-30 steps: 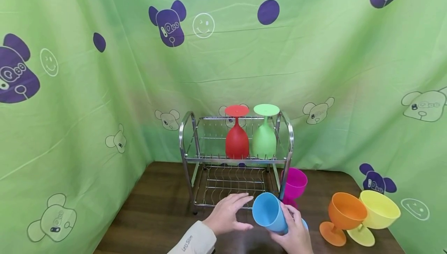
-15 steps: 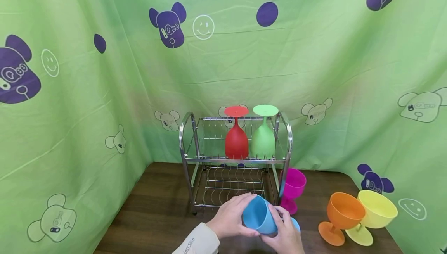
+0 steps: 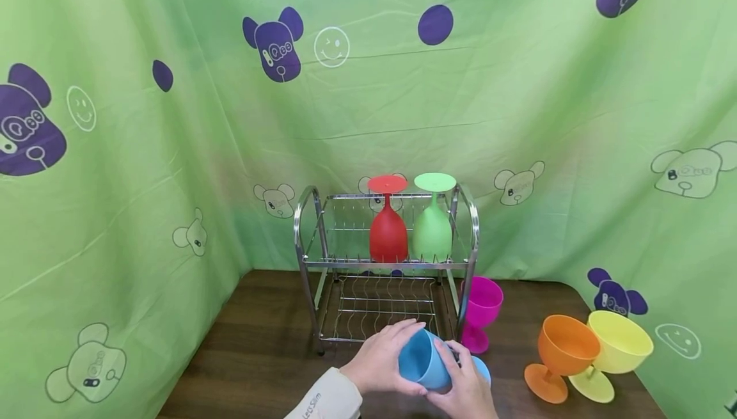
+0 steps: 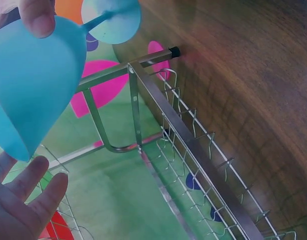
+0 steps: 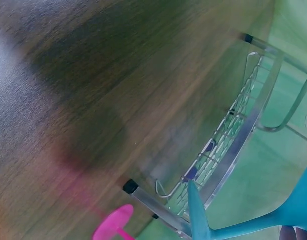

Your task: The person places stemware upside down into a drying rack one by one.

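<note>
A blue plastic goblet is held tilted in front of the rack, its mouth facing left and its foot to the right. My left hand spans its rim, fingers above and thumb below. Around the bowl's other side, my right hand grips with thumb and fingers. The left wrist view has the goblet's bowl overhead, with left fingers right at the rim. From the right wrist, the goblet's stem and foot show in front of the rack; most of that hand is out of frame.
A two-tier metal dish rack stands on the wooden table. On its top tier, a red goblet and a green goblet stand upside down. A magenta goblet is beside the rack; orange and yellow goblets stand farther right.
The blue goblet has moved left with my right hand. My left hand, earlier apart from it, has come onto its rim. The goblets on the rack have not moved.
</note>
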Motion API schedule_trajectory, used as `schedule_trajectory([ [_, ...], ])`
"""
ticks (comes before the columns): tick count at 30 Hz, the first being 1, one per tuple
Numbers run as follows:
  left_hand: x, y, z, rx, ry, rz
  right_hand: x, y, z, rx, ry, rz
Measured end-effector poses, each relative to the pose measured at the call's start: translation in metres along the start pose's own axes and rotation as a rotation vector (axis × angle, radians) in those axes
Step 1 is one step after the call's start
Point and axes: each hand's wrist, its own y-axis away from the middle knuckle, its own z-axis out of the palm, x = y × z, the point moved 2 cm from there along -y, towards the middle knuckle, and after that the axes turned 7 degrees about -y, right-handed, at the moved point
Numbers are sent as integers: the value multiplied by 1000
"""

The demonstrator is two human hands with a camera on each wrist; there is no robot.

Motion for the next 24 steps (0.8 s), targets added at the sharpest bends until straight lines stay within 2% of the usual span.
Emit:
schedule_trajectory([
  [5,0,1,-1,-29,23,0,0,1,-1,-11,0,10],
  [9,2,0,-3,-26,27,3,-1,1,-2,-16,-6,13],
  [16,3,1,-4,2,16,19,1,-2,-2,-5,-24,-32],
  [24,2,1,-5,2,21,22,1,-4,-3,-26,-64,-74],
])
